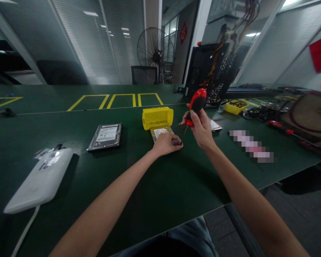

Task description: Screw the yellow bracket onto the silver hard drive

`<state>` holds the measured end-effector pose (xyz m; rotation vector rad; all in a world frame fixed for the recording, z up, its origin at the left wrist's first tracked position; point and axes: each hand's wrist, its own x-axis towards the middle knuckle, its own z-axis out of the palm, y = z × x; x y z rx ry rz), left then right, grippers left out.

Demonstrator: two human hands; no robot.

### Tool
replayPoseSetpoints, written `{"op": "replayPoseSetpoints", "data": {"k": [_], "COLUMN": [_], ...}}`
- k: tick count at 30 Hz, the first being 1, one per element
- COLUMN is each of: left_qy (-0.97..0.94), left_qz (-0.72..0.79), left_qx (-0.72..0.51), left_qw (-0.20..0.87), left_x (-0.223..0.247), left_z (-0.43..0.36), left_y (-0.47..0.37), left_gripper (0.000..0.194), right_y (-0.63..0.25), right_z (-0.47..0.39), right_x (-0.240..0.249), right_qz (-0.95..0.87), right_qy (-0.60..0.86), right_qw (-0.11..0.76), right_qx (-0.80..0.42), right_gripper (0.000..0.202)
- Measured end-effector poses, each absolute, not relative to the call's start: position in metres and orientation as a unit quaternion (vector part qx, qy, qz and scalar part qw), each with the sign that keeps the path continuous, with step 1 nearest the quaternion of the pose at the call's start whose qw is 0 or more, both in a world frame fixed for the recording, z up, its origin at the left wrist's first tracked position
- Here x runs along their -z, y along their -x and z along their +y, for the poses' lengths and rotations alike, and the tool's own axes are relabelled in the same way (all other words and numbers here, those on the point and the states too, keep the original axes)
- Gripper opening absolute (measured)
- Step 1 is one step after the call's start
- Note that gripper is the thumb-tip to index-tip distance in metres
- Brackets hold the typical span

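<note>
My right hand (202, 128) is closed round the red and black handle of a screwdriver (198, 103). Its thin shaft slants down, with the tip close to the fingertips of my left hand (167, 143). That hand is closed over the near right part of a hard drive (159, 131) with a white label, hiding much of it. A small dark part shows by the fingertips; I cannot make out what it is. The drive's far end touches a yellow plastic bin (157, 117). To the left, another hard drive (104, 136) lies label up.
Behind my right hand lies a partly hidden hard drive (215, 126). A white device (42, 182) with a cable stands at left. An open computer case (205, 71) is at the back right, near a small yellow basket (234, 107). Another red-handled tool (280, 127) lies at right.
</note>
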<state>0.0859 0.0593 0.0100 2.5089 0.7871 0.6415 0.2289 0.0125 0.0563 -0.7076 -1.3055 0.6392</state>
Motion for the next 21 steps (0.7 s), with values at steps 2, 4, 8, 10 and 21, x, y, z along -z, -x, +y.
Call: {"op": "replayPoseSetpoints", "data": {"k": [2, 4, 8, 10, 21], "left_qy": [-0.904, -0.903, -0.902, -0.902, -0.9], "left_qz": [0.287, 0.289, 0.292, 0.297, 0.303], "left_qx": [-0.234, -0.238, -0.242, -0.239, -0.23], "left_qw": [0.214, 0.212, 0.205, 0.201, 0.211], "left_x": [-0.0095, -0.0094, -0.0104, -0.0107, -0.0111], "left_z": [0.0591, 0.0587, 0.0574, 0.057, 0.0568], "left_y": [-0.086, -0.086, -0.0858, -0.0858, -0.0865], "left_gripper": [0.017, 0.017, 0.017, 0.018, 0.016], "right_y": [-0.2287, -0.2282, -0.2277, -0.2278, -0.2292], "right_z": [0.0126, 0.0127, 0.0129, 0.0128, 0.0124], "right_x": [-0.0561, -0.0557, -0.055, -0.055, -0.0576], "right_qz": [-0.584, -0.587, -0.588, -0.589, -0.584], "right_qy": [0.313, 0.311, 0.32, 0.332, 0.31], "right_qw": [0.691, 0.69, 0.686, 0.681, 0.693], "right_qx": [-0.288, -0.287, -0.285, -0.28, -0.289], "right_gripper": [0.025, 0.025, 0.027, 0.027, 0.024]}}
